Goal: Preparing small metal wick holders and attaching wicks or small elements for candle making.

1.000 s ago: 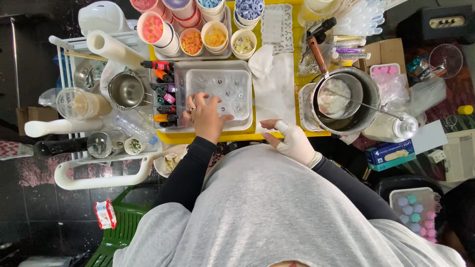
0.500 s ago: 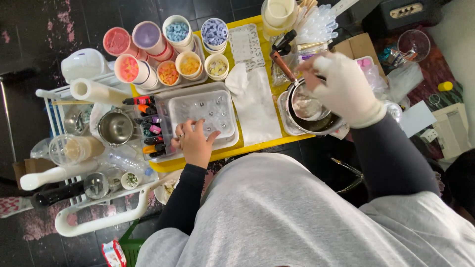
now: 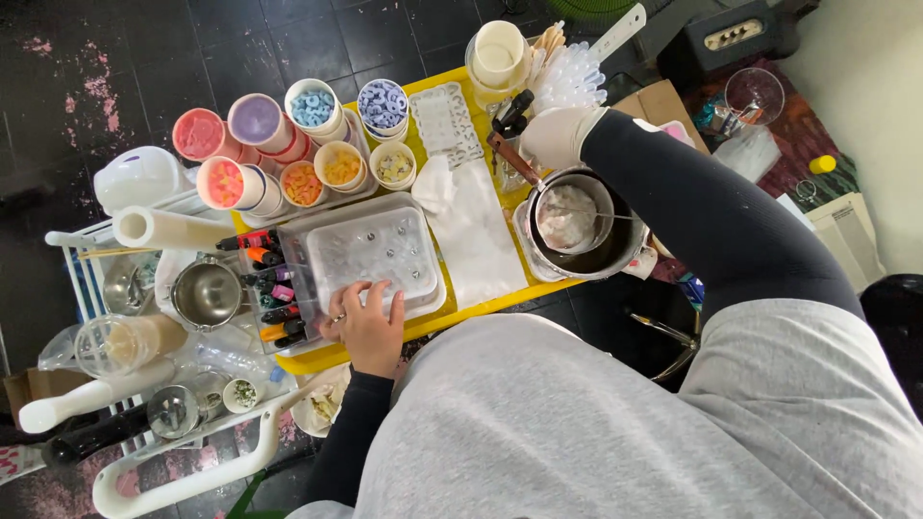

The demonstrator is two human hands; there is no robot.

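My left hand [image 3: 368, 327], bare with a ring, rests fingers spread on the near edge of a clear plastic mould tray [image 3: 370, 248] on the yellow table [image 3: 452, 317]. My right hand [image 3: 558, 135], in a white glove, reaches past the wooden handle [image 3: 510, 159] of a small metal pot [image 3: 572, 216] that sits inside a larger dark pan [image 3: 615, 255]. The small pot holds a pale whitish mass. Whether the gloved fingers grip anything is hidden.
Several cups of coloured pieces [image 3: 288, 144] stand at the table's far side, with a white mould [image 3: 447, 120] and white cloth [image 3: 471, 231]. Small dye bottles [image 3: 269, 298] line the tray's left. A white cart [image 3: 144, 317] on the left carries metal pots and jars.
My right hand has risen from the table's near edge, passed over the pot and now sits beyond its handle. The view has shifted; my left hand stays on the tray.
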